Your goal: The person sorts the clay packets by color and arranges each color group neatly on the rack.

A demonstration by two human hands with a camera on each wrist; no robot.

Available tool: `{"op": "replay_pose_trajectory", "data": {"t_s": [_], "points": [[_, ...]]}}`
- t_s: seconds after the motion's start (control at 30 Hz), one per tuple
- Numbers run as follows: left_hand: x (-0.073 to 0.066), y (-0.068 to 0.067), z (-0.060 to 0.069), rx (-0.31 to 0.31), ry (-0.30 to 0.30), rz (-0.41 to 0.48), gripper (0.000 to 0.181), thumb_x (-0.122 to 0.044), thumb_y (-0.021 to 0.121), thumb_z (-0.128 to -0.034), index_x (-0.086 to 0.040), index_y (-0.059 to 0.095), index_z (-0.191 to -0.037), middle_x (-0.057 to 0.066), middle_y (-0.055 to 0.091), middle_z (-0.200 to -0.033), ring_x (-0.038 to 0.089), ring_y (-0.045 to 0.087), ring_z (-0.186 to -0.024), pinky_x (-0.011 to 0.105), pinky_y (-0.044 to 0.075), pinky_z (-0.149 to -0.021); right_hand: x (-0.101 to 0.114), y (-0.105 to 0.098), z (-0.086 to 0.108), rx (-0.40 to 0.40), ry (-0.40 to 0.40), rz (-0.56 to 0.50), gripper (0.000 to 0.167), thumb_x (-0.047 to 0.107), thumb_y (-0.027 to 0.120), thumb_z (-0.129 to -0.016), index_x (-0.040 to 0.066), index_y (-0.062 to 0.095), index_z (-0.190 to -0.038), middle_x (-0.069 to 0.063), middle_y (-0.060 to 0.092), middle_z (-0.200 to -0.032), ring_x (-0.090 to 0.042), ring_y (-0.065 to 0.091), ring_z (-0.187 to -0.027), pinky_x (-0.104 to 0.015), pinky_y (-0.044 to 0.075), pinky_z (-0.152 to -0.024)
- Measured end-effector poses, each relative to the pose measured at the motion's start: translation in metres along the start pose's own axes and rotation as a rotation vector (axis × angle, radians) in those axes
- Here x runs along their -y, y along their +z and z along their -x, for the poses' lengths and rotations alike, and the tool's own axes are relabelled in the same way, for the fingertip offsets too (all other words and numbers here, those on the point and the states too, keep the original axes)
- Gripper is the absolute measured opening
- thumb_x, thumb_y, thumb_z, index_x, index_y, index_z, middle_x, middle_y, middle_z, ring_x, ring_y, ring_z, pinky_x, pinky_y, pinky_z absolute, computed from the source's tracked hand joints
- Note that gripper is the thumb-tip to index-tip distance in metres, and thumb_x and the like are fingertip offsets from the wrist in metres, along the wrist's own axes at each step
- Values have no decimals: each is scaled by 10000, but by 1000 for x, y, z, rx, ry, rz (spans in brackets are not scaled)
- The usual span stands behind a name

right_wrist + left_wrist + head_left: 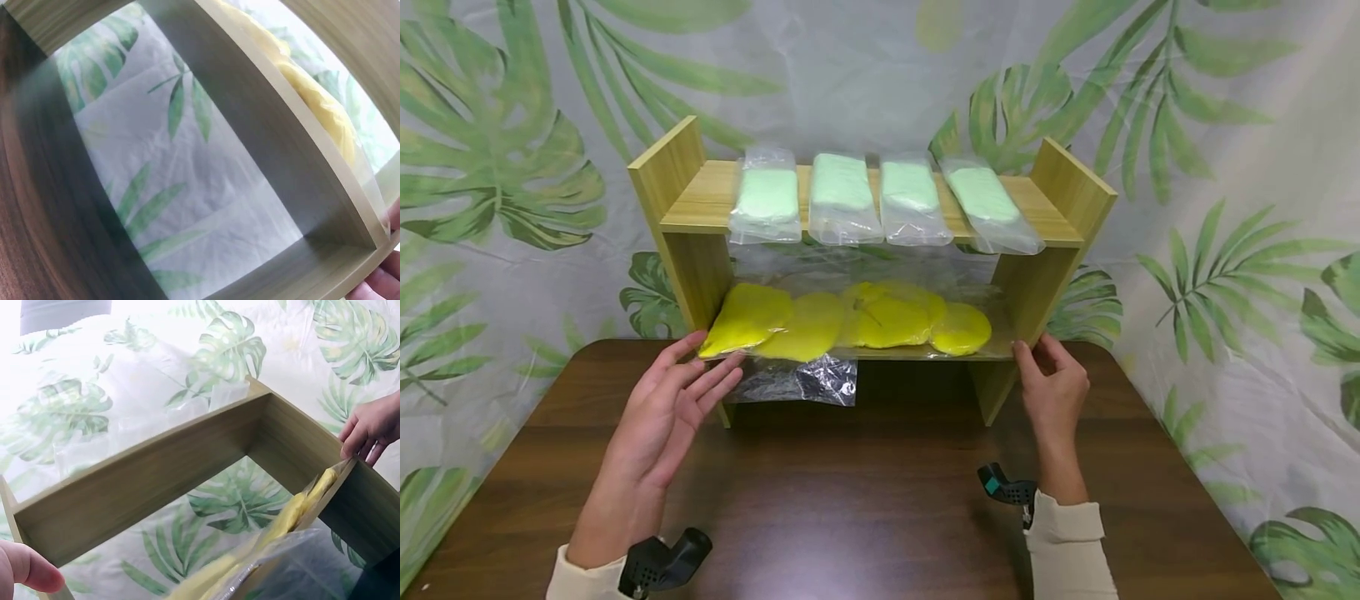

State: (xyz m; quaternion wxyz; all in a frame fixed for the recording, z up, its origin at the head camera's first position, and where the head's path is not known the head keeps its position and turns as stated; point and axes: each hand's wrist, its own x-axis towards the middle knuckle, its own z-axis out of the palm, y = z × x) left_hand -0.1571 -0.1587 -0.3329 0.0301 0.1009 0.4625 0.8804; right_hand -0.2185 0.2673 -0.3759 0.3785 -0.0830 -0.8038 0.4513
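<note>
A two-tier wooden shelf (pixel 679 227) stands on the table. Four-sided clear bags with pale green filling (pixel 842 183) lie in a row on its upper board. Bags of yellow filling (pixel 891 317) overlap along the lower board, and one clear flap (pixel 827 379) hangs over the front edge. At the lower left corner my left hand (pixel 666 404) touches the shelf and yellow bag with its fingers mostly straight. My right hand (pixel 1056 383) pinches the right side panel (pixel 1045 275), thumb in front and fingers outside. The right wrist view shows some fingertips (pixel 381 284) at the panel edge.
The dark brown table (pixel 850 483) spreads in front of the shelf. Behind it hangs a leaf-printed cloth (pixel 865 83), which also covers the sides. Black wrist cameras (pixel 662 562) sit at both cuffs.
</note>
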Motion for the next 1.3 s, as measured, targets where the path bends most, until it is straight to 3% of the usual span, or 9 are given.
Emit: {"op": "replay_pose_trajectory", "data": {"t_s": [0.23,0.37,0.47,0.6,0.7,0.83,0.93,1.07,1.3], "points": [[-5,0,11,13,25,-143,489,-80,421,-1030,-49,185,-1458,198,-6,-1525,201,540,-1241,319,440,-980,0,-1,3,10,-11,18,264,297,699,-888,110,742,-1068,-66,734,-964,99,572,-778,-70,439,-662],[-9,-7,16,-11,29,-221,511,-83,434,-1028,-67,191,-1477,213,-45,-1528,165,547,-1215,275,447,-965,1,-1,5,12,1,15,253,288,706,-882,113,745,-1061,-59,735,-970,109,576,-787,-66,445,-674],[-12,-11,18,-45,10,-324,552,-112,452,-1027,-99,177,-1505,219,-69,-1550,215,456,-1285,230,443,-960,3,-1,5,12,3,18,235,279,711,-878,113,748,-1040,-61,736,-959,108,577,-780,-69,446,-675],[-16,-6,22,-92,4,-551,603,-183,470,-1027,-117,149,-1534,205,-12,-1577,364,287,-1369,162,433,-935,4,-2,5,17,-2,22,229,284,715,-873,124,753,-1033,-59,737,-945,93,584,-762,-86,445,-657],[-17,1,24,-147,36,-796,650,-245,496,-1016,-129,136,-1545,193,79,-1583,387,247,-1400,330,406,-1027,5,-4,4,36,5,11,248,315,705,-878,143,750,-1051,-47,734,-953,69,595,-771,-110,446,-655],[-13,11,24,-236,156,-1106,662,-290,539,-989,-159,199,-1541,180,244,-1549,393,296,-1384,596,319,-1024,10,-9,2,28,4,-31,293,352,694,-884,134,739,-1074,-38,722,-963,34,608,-800,-132,459,-674],[-6,16,22,-263,284,-1228,637,-265,570,-970,-165,268,-1523,153,354,-1504,390,384,-1328,576,345,-1012,18,-14,2,-14,-32,-67,305,339,696,-887,126,731,-1103,-39,718,-986,15,621,-815,-135,471,-690],[0,18,18,-237,415,-1318,633,-241,607,-947,-192,320,-1509,120,413,-1477,382,419,-1302,606,350,-982,30,-21,5,-64,-98,-98,288,274,700,-891,129,719,-1139,-53,719,-1027,13,633,-837,-129,473,-714],[8,19,11,-151,561,-1414,628,-245,662,-906,-196,403,-1476,72,460,-1450,335,406,-1314,619,339,-978,50,-33,12,-94,-212,-120,282,152,705,-882,57,704,-1147,-98,707,-1073,-13,654,-896,-145,493,-776]]}}
